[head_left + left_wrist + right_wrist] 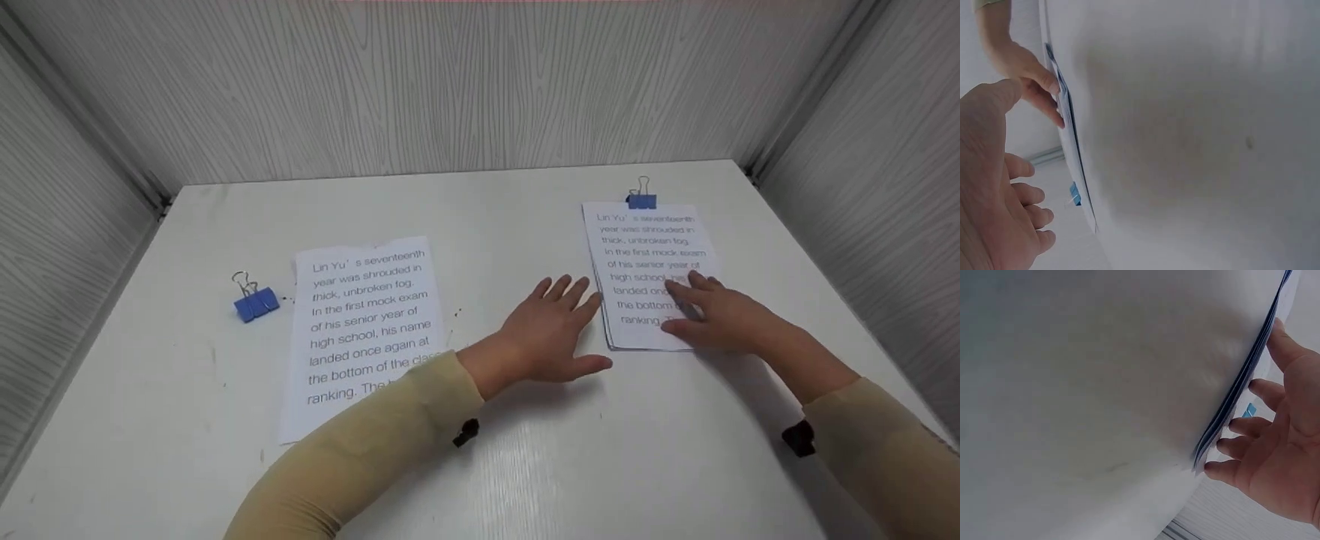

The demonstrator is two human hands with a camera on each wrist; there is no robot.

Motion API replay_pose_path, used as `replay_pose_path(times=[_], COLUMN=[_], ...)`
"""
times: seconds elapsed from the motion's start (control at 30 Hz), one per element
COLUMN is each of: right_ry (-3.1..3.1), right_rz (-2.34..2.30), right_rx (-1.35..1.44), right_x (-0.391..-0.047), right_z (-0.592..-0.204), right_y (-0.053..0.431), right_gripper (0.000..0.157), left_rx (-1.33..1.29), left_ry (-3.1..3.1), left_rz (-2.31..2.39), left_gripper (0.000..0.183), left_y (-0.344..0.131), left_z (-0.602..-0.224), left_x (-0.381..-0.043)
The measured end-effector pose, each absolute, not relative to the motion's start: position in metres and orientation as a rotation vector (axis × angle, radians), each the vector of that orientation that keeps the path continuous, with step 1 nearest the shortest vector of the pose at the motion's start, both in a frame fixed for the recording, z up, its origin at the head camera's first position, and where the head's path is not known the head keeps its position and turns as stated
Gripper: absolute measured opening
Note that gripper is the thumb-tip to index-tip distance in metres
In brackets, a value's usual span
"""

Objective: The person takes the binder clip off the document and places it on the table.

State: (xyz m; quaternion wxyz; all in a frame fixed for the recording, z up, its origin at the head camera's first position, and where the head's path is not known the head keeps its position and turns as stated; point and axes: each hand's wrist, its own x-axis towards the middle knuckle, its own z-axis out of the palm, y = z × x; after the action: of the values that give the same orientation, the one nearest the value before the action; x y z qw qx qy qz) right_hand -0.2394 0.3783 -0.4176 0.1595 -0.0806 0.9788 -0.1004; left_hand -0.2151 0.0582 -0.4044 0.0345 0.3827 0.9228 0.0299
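A stack of printed paper sheets (649, 259) lies at the right of the table, with a blue binder clip (643, 201) on its top edge. My right hand (724, 315) touches the lower right of this stack with fingers spread; in the right wrist view the fingertips (1213, 468) rest on the sheets (1230, 396). Just left of the stack, my left hand (551, 330) hovers over the table, fingers extended and holding nothing. In the left wrist view the left palm (985, 180) is apart from the stack's edge (1075, 152).
Another printed sheet (360, 300) lies at the left, partly covered by the left sleeve (375, 442). A second blue binder clip (256, 304) sits beside it on the white table (510, 214). Grey wood-grain panels (450, 90) enclose the back and sides.
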Motion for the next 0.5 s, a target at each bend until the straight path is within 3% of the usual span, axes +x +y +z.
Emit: replay_pose_path(times=[0.5], right_ry=[2.782], right_rz=[-0.286], right_rx=[-0.21], right_x=[-0.238], right_z=[-0.417], right_y=[0.378], right_gripper=[0.093], left_rx=[1.198], left_ry=[2.67], left_rz=[0.044], left_gripper=[0.088], left_y=[0.087], left_z=[-0.431], left_x=[-0.214])
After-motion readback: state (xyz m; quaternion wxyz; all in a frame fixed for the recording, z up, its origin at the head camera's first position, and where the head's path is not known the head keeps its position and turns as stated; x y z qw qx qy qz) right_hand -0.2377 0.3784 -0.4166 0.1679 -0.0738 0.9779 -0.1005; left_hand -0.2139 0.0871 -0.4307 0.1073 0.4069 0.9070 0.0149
